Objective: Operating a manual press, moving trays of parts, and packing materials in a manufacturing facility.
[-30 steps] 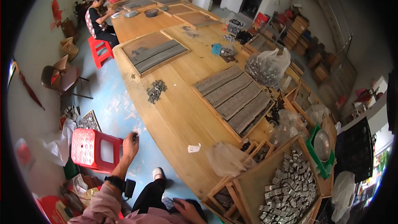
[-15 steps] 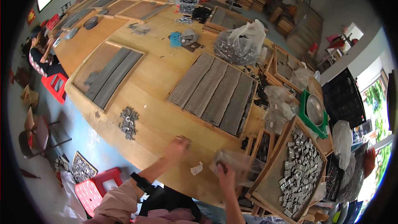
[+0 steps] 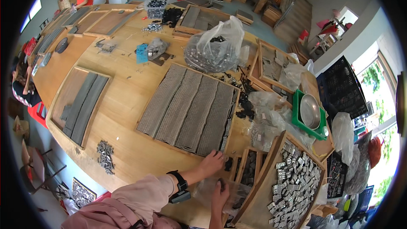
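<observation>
Left hand (image 3: 211,164) by the near right corner of the big tray (image 3: 157,140) of grey strips (image 3: 186,106), fingers part-curled; can't tell if it's gripping anything; right hand (image 3: 219,197) just nearer, at the clear plastic bag (image 3: 204,191), fingers bent; can't tell if it has hold of the film; bag sits on the table's (image 3: 131,161) near side, left of the wooden tray (image 3: 259,178) of metal pieces (image 3: 294,186).
</observation>
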A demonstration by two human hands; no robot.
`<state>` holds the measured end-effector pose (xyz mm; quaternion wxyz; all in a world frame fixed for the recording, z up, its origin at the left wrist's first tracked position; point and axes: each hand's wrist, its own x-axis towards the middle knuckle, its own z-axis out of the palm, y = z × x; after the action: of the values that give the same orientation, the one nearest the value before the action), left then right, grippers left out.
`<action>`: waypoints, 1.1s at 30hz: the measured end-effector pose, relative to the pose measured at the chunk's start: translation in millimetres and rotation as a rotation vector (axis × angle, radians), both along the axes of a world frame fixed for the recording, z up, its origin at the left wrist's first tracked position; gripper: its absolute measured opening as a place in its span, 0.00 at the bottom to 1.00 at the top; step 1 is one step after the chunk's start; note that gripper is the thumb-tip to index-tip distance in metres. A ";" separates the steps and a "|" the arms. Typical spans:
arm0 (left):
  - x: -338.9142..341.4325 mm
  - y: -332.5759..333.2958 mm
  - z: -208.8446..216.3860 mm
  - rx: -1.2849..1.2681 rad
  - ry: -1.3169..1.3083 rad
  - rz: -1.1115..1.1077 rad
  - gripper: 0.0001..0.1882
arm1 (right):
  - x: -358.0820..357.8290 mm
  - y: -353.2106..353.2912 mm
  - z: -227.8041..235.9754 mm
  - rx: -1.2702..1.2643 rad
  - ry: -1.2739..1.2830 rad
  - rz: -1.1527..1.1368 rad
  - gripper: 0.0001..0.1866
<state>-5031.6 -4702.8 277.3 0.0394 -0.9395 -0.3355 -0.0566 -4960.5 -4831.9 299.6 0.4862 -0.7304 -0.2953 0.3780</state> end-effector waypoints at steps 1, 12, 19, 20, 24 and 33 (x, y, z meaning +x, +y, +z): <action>0.3 0.9 0.5 0.016 -0.015 -0.008 0.11 | 3.2 2.3 -7.8 -0.006 0.004 -0.019 0.13; -10.4 32.2 12.1 -0.194 -0.173 -0.207 0.13 | 16.9 66.4 -49.7 0.048 0.907 -0.289 0.21; -11.5 27.7 10.0 -0.232 -0.218 -0.182 0.11 | 16.9 84.3 -41.9 0.133 1.097 -0.282 0.21; -13.7 26.7 10.4 -0.269 -0.213 -0.188 0.11 | 14.2 91.0 -35.8 0.138 1.125 -0.294 0.20; -29.6 16.4 8.5 -0.191 -0.253 -0.154 0.09 | 8.1 100.9 -30.6 0.112 1.133 -0.084 0.23; -177.2 -20.9 10.7 -1.030 -1.601 1.605 0.35 | -9.8 109.1 -11.6 -0.122 0.705 -0.325 0.20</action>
<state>-5208.8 -4723.8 287.9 -0.5255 -0.0766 -0.7272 -0.4349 -4970.2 -4722.8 288.1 0.5669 -0.6208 0.0325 0.5405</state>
